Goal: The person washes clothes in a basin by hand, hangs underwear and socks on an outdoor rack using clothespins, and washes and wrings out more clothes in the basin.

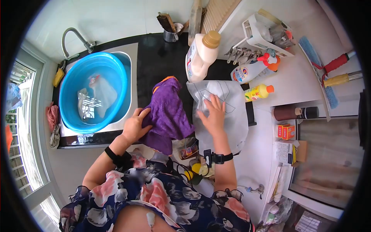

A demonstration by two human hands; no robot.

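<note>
My left hand [135, 125] grips the left edge of a purple towel [164, 114] with an orange border. The towel lies rumpled on the black counter, and its lower end hangs over the front edge. My right hand [213, 114] rests with spread fingers on a translucent whitish plastic sheet or bag [234, 127] with dark printed lines. That plastic also drapes past the counter's front edge. Left of the towel, a blue basin [66, 98] of water sits in the sink [133, 73], with clear plastic pieces [102, 96] in the water.
Behind the plastic stands a large white detergent bottle [197, 58]. A spray bottle [243, 73] and a yellow bottle [257, 92] are to its right. The faucet [75, 34] curves over the sink's back. A white rack [259, 36] holds utensils. Below the counter are several stored items.
</note>
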